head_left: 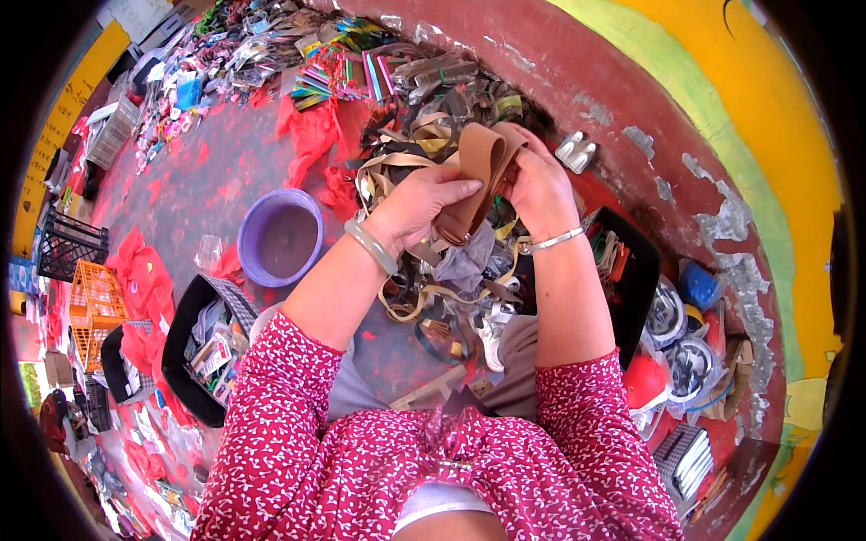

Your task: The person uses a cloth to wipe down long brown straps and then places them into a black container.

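Between my two hands is a wide brown strap (pixel 479 159), folded over into a loop and looking like a belt or an elastic band. My left hand (pixel 417 206) closes on its lower left side, thumb laid across it. The upper right end is pinched by my right hand (pixel 540 183), whose fingertips are partly hidden behind the strap. Under and beyond both hands lies a heap of tangled straps (pixel 410 162) in tan, black and olive. A loose tan strap (pixel 408 311) curls on the floor below my hands.
A purple bucket (pixel 280 236) stands to the left, near a black bin (pixel 194 338) of small packets. Another black bin (pixel 636 270) is by my right forearm. Bundled goods (pixel 244 54) line the far wall; red plastic sheets (pixel 311 135) lie on the floor.
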Tool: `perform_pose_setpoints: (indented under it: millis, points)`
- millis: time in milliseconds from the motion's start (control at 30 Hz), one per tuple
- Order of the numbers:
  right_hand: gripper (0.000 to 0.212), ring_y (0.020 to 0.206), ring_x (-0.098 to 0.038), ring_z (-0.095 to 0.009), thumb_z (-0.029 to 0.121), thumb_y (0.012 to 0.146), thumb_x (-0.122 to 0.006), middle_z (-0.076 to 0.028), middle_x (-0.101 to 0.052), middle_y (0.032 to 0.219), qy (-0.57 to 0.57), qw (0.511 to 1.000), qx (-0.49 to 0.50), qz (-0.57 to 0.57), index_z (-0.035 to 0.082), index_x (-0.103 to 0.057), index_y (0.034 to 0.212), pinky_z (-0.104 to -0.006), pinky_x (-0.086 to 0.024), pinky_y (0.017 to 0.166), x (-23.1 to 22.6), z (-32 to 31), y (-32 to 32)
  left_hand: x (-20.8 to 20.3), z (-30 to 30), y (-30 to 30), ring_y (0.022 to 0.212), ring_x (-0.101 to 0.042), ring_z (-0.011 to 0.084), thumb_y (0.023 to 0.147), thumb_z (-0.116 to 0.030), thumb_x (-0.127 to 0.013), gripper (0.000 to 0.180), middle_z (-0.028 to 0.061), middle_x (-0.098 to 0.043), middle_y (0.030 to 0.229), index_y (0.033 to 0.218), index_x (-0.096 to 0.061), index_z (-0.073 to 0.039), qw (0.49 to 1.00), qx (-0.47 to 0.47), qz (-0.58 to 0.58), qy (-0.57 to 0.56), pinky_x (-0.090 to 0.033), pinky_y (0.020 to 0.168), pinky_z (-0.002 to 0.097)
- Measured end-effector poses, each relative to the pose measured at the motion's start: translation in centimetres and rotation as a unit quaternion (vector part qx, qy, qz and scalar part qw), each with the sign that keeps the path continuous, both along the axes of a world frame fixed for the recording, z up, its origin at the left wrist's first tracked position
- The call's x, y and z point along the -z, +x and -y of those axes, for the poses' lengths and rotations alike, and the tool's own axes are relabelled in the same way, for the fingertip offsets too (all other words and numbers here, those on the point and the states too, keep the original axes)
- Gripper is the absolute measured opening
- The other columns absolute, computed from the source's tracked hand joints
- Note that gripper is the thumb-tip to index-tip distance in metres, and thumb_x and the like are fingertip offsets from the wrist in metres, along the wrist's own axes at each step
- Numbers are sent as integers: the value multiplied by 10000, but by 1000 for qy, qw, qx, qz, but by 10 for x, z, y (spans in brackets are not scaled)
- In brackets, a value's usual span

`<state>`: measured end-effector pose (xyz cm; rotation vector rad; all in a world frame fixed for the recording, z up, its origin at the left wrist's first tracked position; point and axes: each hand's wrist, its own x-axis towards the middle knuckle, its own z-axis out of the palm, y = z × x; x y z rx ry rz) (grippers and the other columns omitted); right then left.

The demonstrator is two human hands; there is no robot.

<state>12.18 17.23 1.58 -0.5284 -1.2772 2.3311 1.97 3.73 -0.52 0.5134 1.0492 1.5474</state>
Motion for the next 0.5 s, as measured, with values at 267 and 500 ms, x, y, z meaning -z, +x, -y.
perform_pose_setpoints:
  millis: [267,500]
  points:
    - [312,980,-533,-140,107,880,-392,-63,-551,1093,-30,993,22,-109,38,-463,1176,-261,-427,802,6,8,-5,0,-2,3,855,-567,109,842,-116,-546,267,42,-576,965,1077,-515,6,1000,-19,7,24,-458,763,249]
    - [322,1007,-519,-148,82,865,-404,-73,-534,1121,23,996,4,-86,11,-461,1173,-257,-394,858,0,13,-5,-6,2,6,931,-557,127,840,-67,-538,267,47,-572,1021,1096,-507,0,998,0,-6,61,-449,835,271]
